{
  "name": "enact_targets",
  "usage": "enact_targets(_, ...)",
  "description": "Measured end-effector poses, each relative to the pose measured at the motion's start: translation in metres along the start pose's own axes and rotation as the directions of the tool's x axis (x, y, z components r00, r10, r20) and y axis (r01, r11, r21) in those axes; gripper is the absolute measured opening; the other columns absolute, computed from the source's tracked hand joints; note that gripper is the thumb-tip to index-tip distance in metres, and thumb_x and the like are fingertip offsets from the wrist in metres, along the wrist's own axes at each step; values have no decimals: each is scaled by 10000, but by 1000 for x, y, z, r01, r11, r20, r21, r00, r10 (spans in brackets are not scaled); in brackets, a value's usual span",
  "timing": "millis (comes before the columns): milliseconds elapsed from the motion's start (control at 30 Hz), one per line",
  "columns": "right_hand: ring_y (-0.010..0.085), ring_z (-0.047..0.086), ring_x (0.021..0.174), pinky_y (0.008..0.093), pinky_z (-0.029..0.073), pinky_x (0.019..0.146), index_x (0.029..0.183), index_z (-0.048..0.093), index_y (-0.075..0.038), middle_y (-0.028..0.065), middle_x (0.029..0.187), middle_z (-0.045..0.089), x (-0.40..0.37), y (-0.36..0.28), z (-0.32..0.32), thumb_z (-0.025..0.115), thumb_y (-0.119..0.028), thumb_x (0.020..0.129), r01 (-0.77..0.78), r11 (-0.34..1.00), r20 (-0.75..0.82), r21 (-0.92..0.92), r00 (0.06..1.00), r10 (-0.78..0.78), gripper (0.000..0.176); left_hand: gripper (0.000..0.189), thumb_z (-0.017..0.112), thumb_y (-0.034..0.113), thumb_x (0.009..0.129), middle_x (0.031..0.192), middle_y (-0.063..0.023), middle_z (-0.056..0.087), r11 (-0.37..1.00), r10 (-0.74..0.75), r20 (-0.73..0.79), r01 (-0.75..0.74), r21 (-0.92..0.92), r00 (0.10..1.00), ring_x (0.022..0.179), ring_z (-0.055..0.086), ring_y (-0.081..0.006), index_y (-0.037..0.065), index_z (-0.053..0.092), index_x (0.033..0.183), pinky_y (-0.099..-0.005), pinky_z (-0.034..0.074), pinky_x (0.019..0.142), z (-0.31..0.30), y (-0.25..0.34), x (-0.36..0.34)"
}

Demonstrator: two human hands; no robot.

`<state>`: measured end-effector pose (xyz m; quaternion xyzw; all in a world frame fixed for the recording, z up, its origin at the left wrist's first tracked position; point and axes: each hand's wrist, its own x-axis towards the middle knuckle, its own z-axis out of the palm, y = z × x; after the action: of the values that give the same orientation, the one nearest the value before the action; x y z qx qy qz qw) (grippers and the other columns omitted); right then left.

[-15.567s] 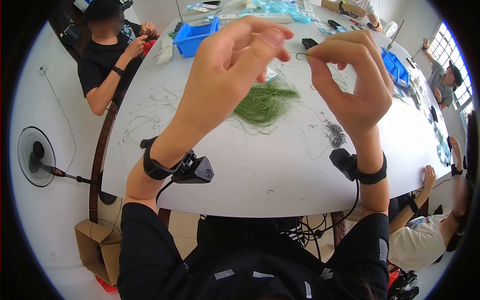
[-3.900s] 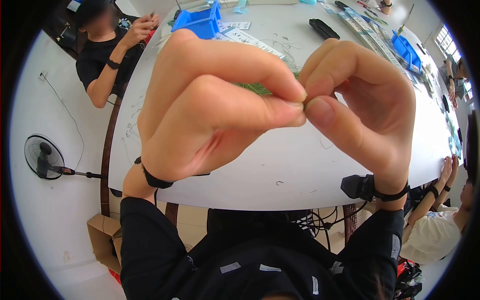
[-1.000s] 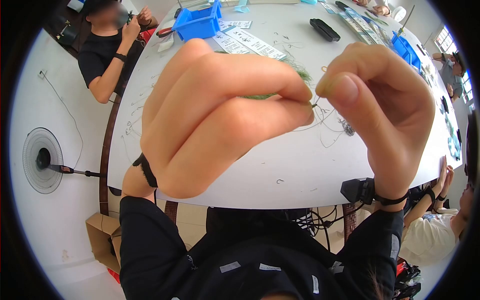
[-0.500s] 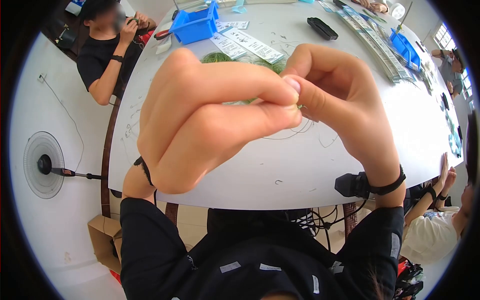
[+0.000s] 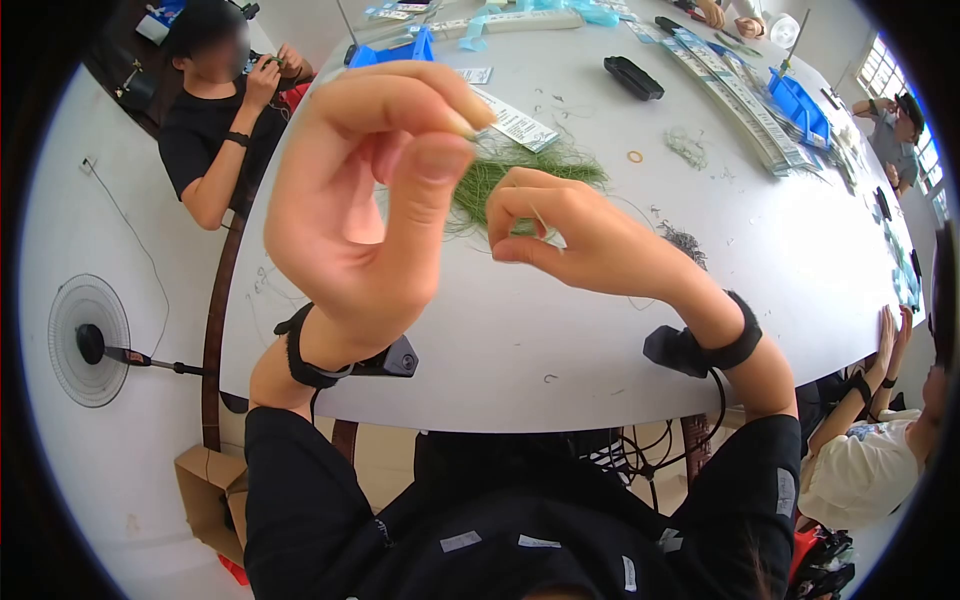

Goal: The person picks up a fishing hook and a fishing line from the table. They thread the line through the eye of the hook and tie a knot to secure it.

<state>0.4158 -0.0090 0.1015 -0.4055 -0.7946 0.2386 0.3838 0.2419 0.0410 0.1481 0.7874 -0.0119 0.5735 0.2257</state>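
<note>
My left hand point(image 5: 365, 190) is raised close to the camera, thumb and index fingertip pinched together. Whatever lies between them is too small to make out. Lower and to the right, my right hand point(image 5: 590, 235) is over the table, its fingers curled in to meet the thumb. A thin pale strand shows by its fingers. Behind and beside that hand spreads a loose pile of fine green threads point(image 5: 473, 203), partly hidden by both hands. Printed white cards point(image 5: 520, 125) lie just beyond the pile.
On the white table point(image 5: 480, 350) are a black tray point(image 5: 634, 78), a blue bin point(image 5: 800, 105), long packets point(image 5: 735, 95), a small ring point(image 5: 635, 157) and a dark tangle point(image 5: 685, 245). A second blue bin point(image 5: 405, 48) stands behind my left hand. Other people sit around the table.
My hands, together at the fingertips before, are now apart. The left has turned and gone up; the right has moved down to the green threads, which are now more in view.
</note>
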Motion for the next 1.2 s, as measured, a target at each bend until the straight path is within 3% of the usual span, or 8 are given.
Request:
enact_targets(133,165,569,629,275,438,568,845,575,-20,60,705,601,4,10,-13,553,-159,839,-238,971,-35,9,971,238,141,121,525,66,859,929,-124,529,1000,-2,17,2,-21,1000,715,423,-97,-27,472,913,-204,356,619,1,-3,1)
enact_targets(333,64,509,589,169,350,478,938,532,-16,16,654,535,3,4,-62,439,-179,920,-394,774,-103,496,858,503,189,98,552,50,834,945,-167,566,996,-37,264,58,-71,964,693,471,-104,-1,485,882,-206,401,631,8,4,2)
enact_targets(567,29,462,634,138,319,444,1033,491,-5,6,785,510,-4,2,-90,393,-143,935,-210,573,-73,792,899,431,195,97,572,-33,771,933,-151,613,991,-37,458,90,-95,888,629,523,-77,13,532,847,-181,421,518,19,6,-1)
enact_targets(900,35,440,478,166,336,441,888,605,5,-6,577,513,0,0,-78,504,-105,810,-545,837,49,44,838,543,168,191,637,-36,679,811,-72,559,989,37,722,76,-123,691,748,557,-236,21,518,818,-310,459,623,47,7,-33)
enact_targets(1000,113,584,701,219,467,619,998,572,20,75,773,599,-4,9,-85,501,-38,771,-571,796,287,200,811,509,245,176,629,-45,690,810,-70,562,962,41,757,180,-207,652,752,559,-232,18,524,817,-305,457,633,50,9,-36)
enact_targets(1100,213,529,1064,317,429,902,1128,499,36,153,1080,558,-6,33,-81,469,40,721,-208,868,40,451,976,213,408,152,614,-60,703,817,-76,582,938,-10,730,259,-230,684,743,567,-215,13,540,814,-284,461,655,42,10,-25)
enact_targets(1133,245,341,1264,362,282,1043,1218,416,48,160,1285,423,-6,34,-87,420,35,722,-235,904,-39,356,963,266,496,144,609,-65,707,821,-81,589,959,-22,665,203,-197,747,742,571,-205,9,546,814,-275,463,667,36,6,-17)
enact_targets(1200,240,408,1207,316,353,966,1217,440,28,126,1260,460,-2,34,-95,443,-19,747,-22,970,-280,243,956,92,473,131,600,-73,716,826,-91,600,986,-54,534,129,-105,844,747,576,-185,0,555,814,-266,465,692,24,0,-5)
